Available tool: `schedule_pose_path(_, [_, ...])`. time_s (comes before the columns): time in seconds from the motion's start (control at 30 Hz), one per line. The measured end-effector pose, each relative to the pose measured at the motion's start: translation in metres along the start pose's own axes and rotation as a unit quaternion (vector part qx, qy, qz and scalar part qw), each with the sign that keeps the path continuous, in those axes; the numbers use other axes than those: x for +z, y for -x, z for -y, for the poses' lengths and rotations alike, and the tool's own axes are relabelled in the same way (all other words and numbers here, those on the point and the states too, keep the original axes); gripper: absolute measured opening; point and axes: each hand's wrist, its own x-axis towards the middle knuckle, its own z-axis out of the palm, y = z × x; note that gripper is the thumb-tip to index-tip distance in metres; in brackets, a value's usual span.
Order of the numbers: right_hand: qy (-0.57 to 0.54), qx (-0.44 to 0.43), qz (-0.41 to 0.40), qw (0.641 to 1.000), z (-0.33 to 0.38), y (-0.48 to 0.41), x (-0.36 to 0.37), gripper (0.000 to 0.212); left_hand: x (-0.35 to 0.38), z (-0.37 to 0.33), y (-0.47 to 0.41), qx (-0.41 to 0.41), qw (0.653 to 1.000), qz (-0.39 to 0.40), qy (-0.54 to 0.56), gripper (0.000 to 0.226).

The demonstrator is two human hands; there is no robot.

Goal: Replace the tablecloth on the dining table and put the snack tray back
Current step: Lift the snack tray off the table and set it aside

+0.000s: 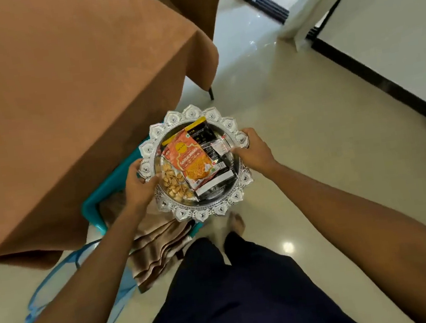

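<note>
A round silver snack tray (205, 214) with a scalloped rim is held in the air in front of me, just off the table's near corner. My left hand (139, 183) grips its left rim and my right hand (252, 149) grips its right rim. On the tray lie an orange snack packet (193, 161), a black packet (207, 135) under it and a bag of pale nuts (173, 184). A brown tablecloth (57, 100) covers the dining table to the left and hangs over its edges.
Below the tray stands a teal plastic stool (102, 192) with a folded beige cloth (158, 247) draped over it. A blue mesh bag (56, 276) lies on the glossy floor. A chair covered in brown fabric (194, 6) stands beyond the table corner. A white wall with dark skirting (386, 84) runs along the right.
</note>
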Motion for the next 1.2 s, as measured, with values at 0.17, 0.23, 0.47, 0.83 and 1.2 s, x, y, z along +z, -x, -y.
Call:
schedule_pose_path(0.17, [0.015,0.04,0.075,0.996,0.007,-0.065,0.022,0.059,0.015,0.018,-0.05,-0.054,0.998,-0.042,0.009,0.058])
schedule_pose_path(0.23, [0.012,0.057,0.089,0.994,0.008,-0.089,0.037,0.056,0.017,0.03,-0.071,-0.075,0.996,-0.048,0.0,0.058])
schedule_pose_path(0.47, [-0.004,0.069,0.05,0.996,0.013,-0.128,0.064,0.066,0.018,0.041,-0.11,-0.084,0.995,-0.045,0.034,0.056])
schedule_pose_path(0.83, [0.039,0.088,0.05,0.994,0.006,-0.121,0.059,0.071,0.017,0.054,-0.108,-0.098,0.994,-0.02,0.038,0.065])
schedule_pose_path(1.2, [-0.002,0.056,-0.052,0.997,0.019,-0.048,0.066,0.027,-0.062,0.066,-0.036,-0.049,0.997,-0.037,0.047,0.019])
